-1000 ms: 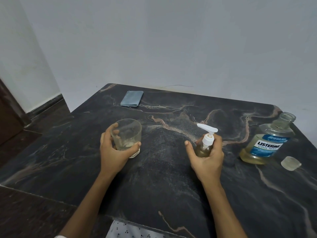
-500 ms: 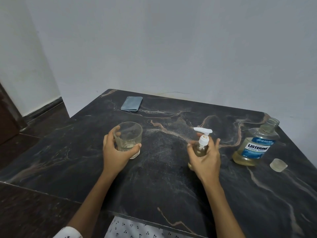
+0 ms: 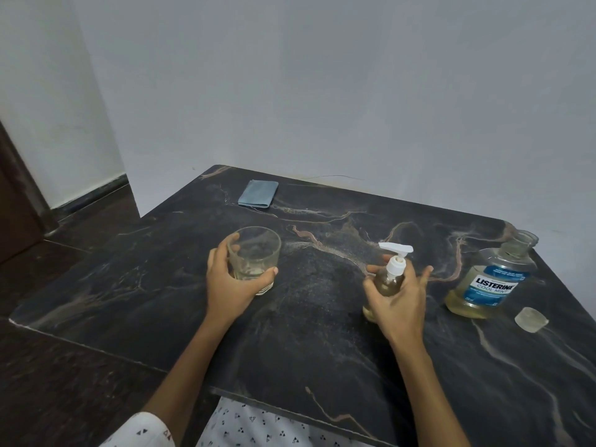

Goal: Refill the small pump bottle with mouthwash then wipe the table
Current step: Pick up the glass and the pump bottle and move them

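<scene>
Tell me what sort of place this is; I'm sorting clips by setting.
Probably a room in a home: a dark marble table pushed into a plain painted corner, bearing a Listerine bottle, a drinking glass and a folded cloth.

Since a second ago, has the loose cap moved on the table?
No. The cap still lies just right of the Listerine bottle, by its base, the same gap apart; only the camera shifted.

wall (image 3: pixel 354 91): pale, fills the top of the frame
floor (image 3: pixel 64 366): dark, lower left
door (image 3: pixel 16 201): brown, far left edge
shirt (image 3: pixel 258 424): white with small dark marks, bottom middle
</scene>
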Demonstrator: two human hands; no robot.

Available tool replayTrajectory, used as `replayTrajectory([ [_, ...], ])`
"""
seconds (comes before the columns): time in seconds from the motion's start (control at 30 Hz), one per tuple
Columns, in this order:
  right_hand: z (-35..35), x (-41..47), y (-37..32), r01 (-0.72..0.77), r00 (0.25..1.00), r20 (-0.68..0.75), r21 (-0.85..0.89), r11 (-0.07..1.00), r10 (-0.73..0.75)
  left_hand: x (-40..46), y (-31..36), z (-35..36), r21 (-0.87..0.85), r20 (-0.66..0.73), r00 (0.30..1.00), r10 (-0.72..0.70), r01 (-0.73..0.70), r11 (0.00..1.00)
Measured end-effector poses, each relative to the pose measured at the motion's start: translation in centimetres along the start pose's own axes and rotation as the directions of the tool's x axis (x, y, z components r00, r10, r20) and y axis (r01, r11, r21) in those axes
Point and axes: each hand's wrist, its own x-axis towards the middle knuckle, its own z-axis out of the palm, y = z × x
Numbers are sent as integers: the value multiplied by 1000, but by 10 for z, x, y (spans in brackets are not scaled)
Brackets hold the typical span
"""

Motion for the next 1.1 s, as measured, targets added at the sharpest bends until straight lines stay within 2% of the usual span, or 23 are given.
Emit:
replayTrajectory([
  [0.1, 2, -2, -1, -42, 999, -18, -7, 999, 42, 0, 1, 0, -13, 2, 1000, -7, 7, 1000],
  [0.17, 1, -5, -3, -79, 997, -16, 54, 995, 80, 1, 0, 0, -18, 8, 1000, -12, 12, 1000],
  [0.27, -1, -7, -12, -7, 1000, -2, 214, 977, 8, 2, -3, 0, -14, 22, 999, -24, 25, 1000],
  [0.37, -2, -7, -18, 69, 998, -31, 280, 957, -63, 2, -3, 0, -37, 60, 997, -54, 57, 998],
  [0.5, 2, -9, -19, 122, 992, -79, 296, 947, -104, 2, -4, 1, -12, 131, 988, -84, 87, 996],
  [0.67, 4, -8, -19, 224, 973, -113, 289, 931, -200, 2, -5, 0, -16, 154, 982, -105, 109, 994],
  [0.83, 15, 3, -30, 276, 957, -12, 345, 897, -290, 1, -5, 0, -29, 158, 982, -102, 108, 994],
  [1.1, 59, 38, -87, 433, 846, 242, 212, 876, -476, 1, -6, 2, -39, 142, 987, -80, 87, 995],
])
